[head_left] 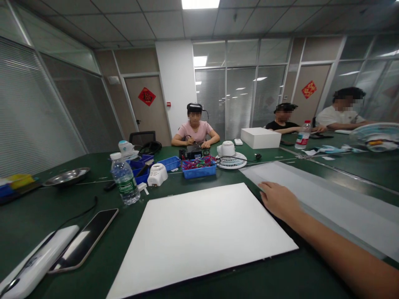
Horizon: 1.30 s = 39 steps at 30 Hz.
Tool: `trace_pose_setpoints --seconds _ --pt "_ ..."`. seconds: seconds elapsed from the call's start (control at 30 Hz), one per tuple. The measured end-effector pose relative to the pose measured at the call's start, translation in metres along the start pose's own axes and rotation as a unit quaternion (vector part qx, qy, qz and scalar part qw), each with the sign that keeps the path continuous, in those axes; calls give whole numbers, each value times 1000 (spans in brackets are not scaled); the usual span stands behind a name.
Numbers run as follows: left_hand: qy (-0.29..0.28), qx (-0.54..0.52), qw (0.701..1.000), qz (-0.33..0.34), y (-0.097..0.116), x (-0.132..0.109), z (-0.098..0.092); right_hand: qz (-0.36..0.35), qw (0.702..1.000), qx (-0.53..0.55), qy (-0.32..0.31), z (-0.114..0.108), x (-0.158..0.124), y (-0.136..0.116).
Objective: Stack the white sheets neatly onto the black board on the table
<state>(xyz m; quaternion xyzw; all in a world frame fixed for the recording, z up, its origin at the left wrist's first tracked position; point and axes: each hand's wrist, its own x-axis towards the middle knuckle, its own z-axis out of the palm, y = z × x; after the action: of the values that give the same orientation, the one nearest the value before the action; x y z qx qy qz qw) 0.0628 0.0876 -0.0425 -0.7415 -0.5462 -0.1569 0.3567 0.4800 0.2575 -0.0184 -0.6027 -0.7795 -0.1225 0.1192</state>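
Right hand (279,201) lies palm down, fingers loosely extended and clasping nothing, touching the right edge of the white board (199,236). The board lies flat on the green bench (37,216). A phone (84,240) and a water bottle (125,179) are to its left.

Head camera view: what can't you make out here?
In the head view:
Left hand: outside the frame.
Right hand: at the edge of the white board; its own back hides whether the fingers grip.
Water bottle label: too small to read.
Blue tray contents: too far to identify.
White device: cut off by the bottom-left corner.
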Motion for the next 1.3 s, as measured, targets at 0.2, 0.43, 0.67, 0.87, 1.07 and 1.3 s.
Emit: trace_pose_setpoints --seconds 0.2,0.43,0.67,0.87,1.07,1.3 --pt "-66 -180 975 -114 -56 30 6 55 997 -7 -62 26 10 27" --pt "-67 -215 942 -247 -111 15 39 56 994 -10 -94 43 17 14" --pt "-150 -249 913 -287 -122 6 66 8 998 -43 -50 59 11 2" --pt "-189 -268 897 -295 -117 8 70 29 994 -90 -60 42 7 -5" --pt "-216 -252 907 -257 -109 12 74 36 994 -88 -47 36 4 -1" --pt "-223 -228 917 -241 -104 16 76 22 993 -107 -50 31 2 0"
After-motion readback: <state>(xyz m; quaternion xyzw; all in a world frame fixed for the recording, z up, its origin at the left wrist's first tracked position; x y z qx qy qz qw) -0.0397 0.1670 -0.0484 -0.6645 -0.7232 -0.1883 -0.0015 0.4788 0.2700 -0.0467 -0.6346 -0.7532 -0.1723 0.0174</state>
